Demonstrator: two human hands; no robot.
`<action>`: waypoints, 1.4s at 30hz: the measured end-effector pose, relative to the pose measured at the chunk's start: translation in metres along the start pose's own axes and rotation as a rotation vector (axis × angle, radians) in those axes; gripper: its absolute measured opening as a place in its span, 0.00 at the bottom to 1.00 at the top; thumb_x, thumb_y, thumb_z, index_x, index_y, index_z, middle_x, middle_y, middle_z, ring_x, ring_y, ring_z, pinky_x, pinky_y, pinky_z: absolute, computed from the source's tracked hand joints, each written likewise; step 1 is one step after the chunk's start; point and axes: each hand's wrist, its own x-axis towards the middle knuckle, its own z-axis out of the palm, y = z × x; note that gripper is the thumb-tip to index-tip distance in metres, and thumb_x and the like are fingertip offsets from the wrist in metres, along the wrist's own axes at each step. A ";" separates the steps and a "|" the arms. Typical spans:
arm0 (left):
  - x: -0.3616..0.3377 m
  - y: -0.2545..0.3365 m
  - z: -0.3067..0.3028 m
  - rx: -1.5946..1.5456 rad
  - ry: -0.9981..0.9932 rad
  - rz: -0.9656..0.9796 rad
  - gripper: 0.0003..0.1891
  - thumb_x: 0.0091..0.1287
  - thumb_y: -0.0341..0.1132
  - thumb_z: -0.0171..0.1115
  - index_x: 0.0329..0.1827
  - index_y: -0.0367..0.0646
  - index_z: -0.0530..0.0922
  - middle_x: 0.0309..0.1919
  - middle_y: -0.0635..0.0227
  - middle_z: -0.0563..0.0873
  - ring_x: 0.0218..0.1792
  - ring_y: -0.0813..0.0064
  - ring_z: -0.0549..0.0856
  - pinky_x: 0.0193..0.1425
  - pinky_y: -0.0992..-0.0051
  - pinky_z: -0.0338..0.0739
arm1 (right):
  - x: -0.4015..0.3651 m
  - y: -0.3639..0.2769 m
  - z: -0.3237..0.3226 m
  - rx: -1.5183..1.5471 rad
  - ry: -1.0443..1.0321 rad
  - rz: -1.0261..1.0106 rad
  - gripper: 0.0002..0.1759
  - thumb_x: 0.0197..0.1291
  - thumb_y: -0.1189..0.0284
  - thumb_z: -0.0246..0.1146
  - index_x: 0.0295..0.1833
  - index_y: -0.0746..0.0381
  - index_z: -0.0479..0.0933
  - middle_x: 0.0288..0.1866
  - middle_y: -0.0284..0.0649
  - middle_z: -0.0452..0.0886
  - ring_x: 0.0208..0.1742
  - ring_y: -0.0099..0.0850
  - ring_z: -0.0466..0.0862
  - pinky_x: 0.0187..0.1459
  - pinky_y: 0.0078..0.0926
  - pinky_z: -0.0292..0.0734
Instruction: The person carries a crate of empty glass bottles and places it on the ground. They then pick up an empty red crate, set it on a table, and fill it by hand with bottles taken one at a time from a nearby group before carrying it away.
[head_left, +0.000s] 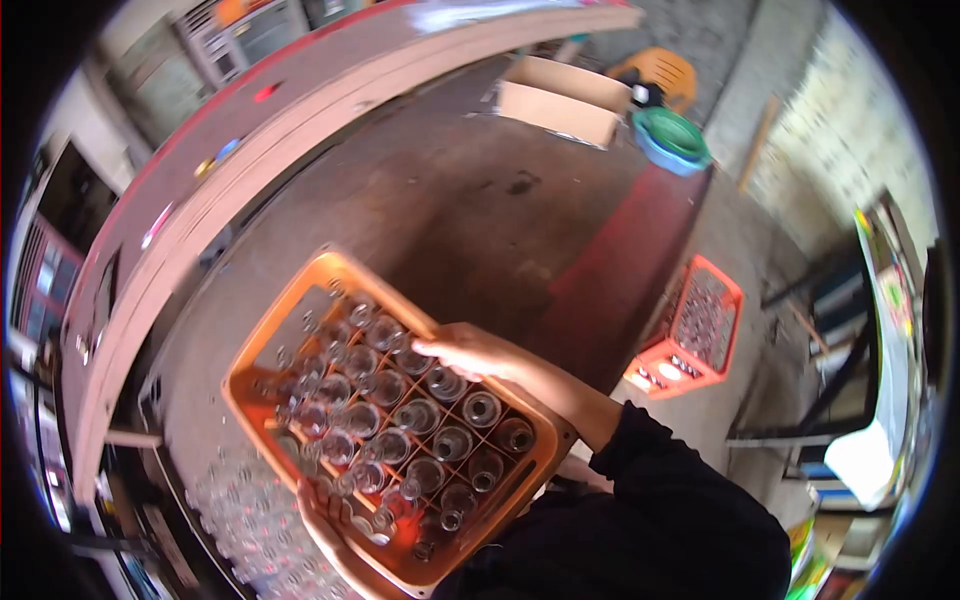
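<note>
Through the head camera I have both hands on an orange crate, which is held up in front of the dark-clothed body and packed with clear glass bottles standing in a grid of dividers. My right arm reaches in from the lower right, its black sleeve ending near the elbow and the bare forearm slanting across to the crate's far rim; there the right hand has its fingers closed over the edge. My left hand comes up from the bottom and grips the opposite rim, its fingers narrowed on the edge as far as I can tell, since part of that hand is hidden. As for writing, a red crate, also full of bottles and standing well apart to the right, carries pale markings on its side, too small and blurred for me to read. More loose bottles crowd together at lower left, just beside the left hand
</note>
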 end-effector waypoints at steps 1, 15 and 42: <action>0.001 0.001 0.000 0.004 -0.028 0.009 0.15 0.63 0.50 0.50 0.38 0.47 0.68 0.19 0.78 0.63 0.11 0.88 0.59 0.08 0.86 0.54 | 0.003 0.002 0.000 -0.054 0.036 -0.014 0.17 0.56 0.53 0.57 0.31 0.57 0.71 0.12 0.24 0.61 0.09 0.15 0.61 0.09 0.16 0.55; 0.019 0.010 -0.023 -0.098 -0.318 -0.047 0.20 0.67 0.52 0.39 0.36 0.43 0.68 0.15 0.75 0.65 0.06 0.85 0.62 0.03 0.83 0.59 | -0.040 0.011 0.007 -0.287 0.301 -0.106 0.32 0.51 0.44 0.57 0.36 0.68 0.75 0.28 0.49 0.78 0.33 0.39 0.81 0.36 0.33 0.72; -0.190 -0.216 0.249 0.491 -1.312 -0.508 0.22 0.65 0.57 0.43 0.40 0.44 0.67 0.16 0.79 0.63 0.11 0.90 0.62 0.11 0.89 0.54 | -0.502 0.156 -0.005 0.308 1.542 -0.058 0.20 0.58 0.56 0.58 0.37 0.66 0.72 0.17 0.23 0.64 0.18 0.11 0.61 0.18 0.12 0.54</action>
